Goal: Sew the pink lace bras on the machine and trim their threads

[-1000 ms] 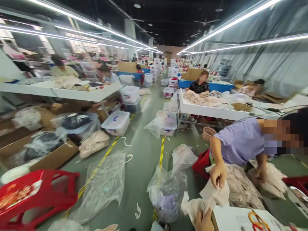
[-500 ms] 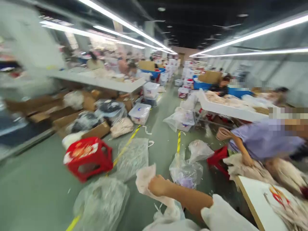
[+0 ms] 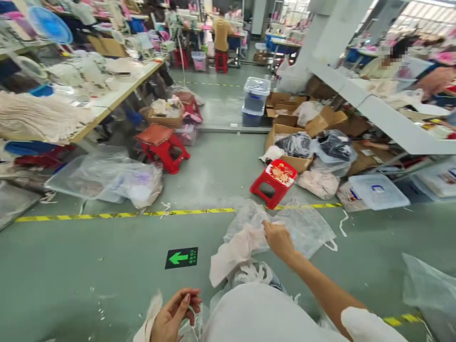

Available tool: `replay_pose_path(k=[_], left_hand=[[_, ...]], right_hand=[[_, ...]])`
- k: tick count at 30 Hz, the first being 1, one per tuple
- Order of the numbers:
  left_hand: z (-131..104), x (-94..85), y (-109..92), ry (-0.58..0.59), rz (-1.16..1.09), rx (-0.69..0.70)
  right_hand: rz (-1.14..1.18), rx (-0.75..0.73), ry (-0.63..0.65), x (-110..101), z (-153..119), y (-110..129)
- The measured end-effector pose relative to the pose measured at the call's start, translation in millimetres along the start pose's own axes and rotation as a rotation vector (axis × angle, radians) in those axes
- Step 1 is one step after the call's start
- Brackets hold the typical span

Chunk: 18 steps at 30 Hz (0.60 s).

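Note:
My right hand (image 3: 280,240) is closed on the edge of a pale pink piece of cloth (image 3: 237,247), which stretches out to the left in front of my body. What garment it belongs to I cannot make out. At the lower left, my left hand (image 3: 174,313) has its fingers loosely bent and apart, with nothing plainly gripped. Pale cloth (image 3: 148,320) lies along the outer side of that hand and wrist. White straps or strips (image 3: 252,273) bunch up near my lap. Beyond the right hand, clear plastic bags (image 3: 302,230) lie on the floor.
A red stool (image 3: 274,183) stands ahead, beside open cardboard boxes (image 3: 285,137) and a lidded plastic bin (image 3: 379,190). Another red stool (image 3: 162,147) and a bagged clear tub (image 3: 92,180) are at left. Yellow-black tape (image 3: 199,210) crosses the floor. Worktables line both sides.
My view has swung left from the long aisle to the side work area. The right hand still holds the pale cloth. My left hand has come into view.

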<state>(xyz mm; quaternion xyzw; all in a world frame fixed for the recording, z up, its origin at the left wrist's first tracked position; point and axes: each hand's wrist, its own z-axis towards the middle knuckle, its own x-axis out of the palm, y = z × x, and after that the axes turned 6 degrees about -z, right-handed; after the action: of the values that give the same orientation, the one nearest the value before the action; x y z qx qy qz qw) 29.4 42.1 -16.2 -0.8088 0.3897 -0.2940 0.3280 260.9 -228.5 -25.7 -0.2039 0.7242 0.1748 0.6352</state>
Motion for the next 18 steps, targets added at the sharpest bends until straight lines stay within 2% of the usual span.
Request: replay_pose_path(k=[2, 4, 6, 9, 11, 14, 18], left_hand=[[29, -4.1, -12, -0.058, -0.046, 0.047], [68, -5.9, -31, -0.095, -0.061, 0.098], [118, -5.2, -62, -0.116, -0.042, 0.165], [207, 3.2, -123, -0.148, -0.01, 0.285], [271, 15.2, -168, -0.161, -0.005, 0.342], [360, 40.5, -230, -0.167, 0.016, 0.401], [448, 73.5, -298, -0.158, 0.056, 0.507]], right_hand=[[0.045, -0.08, -0.083, -5, 56, 9], [0.104, -0.189, -0.163, -8, 116, 19], [0.175, -0.317, -0.237, -12, 181, 30], [0.3, -0.504, -0.326, -28, 280, 45], [0.391, -0.588, -0.371, -46, 342, 53], [0.521, -0.635, -0.419, -78, 422, 59], [0.644, -0.621, -0.459, -113, 510, 60]])
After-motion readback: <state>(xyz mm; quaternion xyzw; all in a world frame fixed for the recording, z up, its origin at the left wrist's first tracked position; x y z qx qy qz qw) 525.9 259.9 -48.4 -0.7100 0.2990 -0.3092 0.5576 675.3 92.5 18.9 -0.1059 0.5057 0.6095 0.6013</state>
